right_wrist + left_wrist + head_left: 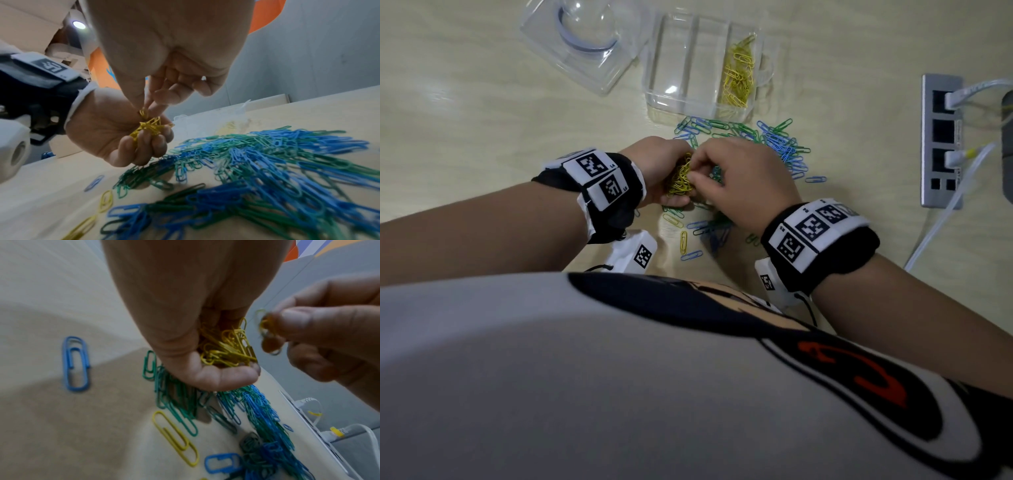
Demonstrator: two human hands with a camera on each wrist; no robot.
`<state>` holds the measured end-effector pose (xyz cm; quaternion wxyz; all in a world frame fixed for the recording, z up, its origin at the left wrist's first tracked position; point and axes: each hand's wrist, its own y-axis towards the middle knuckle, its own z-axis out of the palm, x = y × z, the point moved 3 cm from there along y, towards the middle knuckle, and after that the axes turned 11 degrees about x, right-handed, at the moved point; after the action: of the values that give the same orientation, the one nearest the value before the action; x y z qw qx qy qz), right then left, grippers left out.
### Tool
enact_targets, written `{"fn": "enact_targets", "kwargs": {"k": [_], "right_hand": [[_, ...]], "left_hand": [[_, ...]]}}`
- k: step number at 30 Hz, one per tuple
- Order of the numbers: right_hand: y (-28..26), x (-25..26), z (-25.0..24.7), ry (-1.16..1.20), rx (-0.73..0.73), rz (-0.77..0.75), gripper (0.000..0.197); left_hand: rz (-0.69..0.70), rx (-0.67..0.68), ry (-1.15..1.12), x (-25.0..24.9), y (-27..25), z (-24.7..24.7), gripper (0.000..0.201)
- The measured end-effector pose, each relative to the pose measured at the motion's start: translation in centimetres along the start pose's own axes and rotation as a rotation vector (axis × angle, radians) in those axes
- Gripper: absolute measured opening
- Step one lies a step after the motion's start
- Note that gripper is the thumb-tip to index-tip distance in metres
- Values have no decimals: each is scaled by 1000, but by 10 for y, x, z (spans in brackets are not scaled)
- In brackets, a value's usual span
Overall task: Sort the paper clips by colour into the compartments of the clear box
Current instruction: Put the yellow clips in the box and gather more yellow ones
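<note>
My left hand (pixel 659 171) is cupped palm up around a bunch of yellow paper clips (pixel 681 178) (pixel 224 347) (pixel 150 128). My right hand (pixel 726 174) hovers just beside it and pinches a yellow clip (pixel 265 327) (pixel 144 112) between thumb and fingertip. A loose pile of blue and green clips (pixel 767 140) (pixel 257 162) spreads on the desk under and beyond both hands. The clear box (pixel 654 78) stands farther back; its right compartment holds yellow clips (pixel 739 73), the other two look empty.
The clear lid (pixel 582 44) lies left of the box. A grey power strip (pixel 941 140) with white cables sits at the right. A few stray yellow clips (pixel 683 241) (pixel 174 438) and blue clips (pixel 76 363) lie near the desk's front edge.
</note>
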<state>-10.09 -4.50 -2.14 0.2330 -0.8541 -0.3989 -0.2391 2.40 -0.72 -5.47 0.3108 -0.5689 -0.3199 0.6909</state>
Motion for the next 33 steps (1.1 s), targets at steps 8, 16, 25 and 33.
{"fn": "enact_targets", "kwargs": {"k": [8, 16, 25, 33], "right_hand": [[-7, -14, 2, 20, -61, 78, 13], [-17, 4, 50, -436, 532, -160, 26], [-12, -6, 28, -211, 207, -51, 14], [15, 21, 5, -204, 133, -50, 19]], "left_hand": [[-25, 37, -84, 2, 1, -11, 29], [-29, 15, -108, 2, -3, -20, 30], [-45, -12, -84, 6, -5, -26, 31], [-8, -59, -21, 6, -7, -23, 20]]}}
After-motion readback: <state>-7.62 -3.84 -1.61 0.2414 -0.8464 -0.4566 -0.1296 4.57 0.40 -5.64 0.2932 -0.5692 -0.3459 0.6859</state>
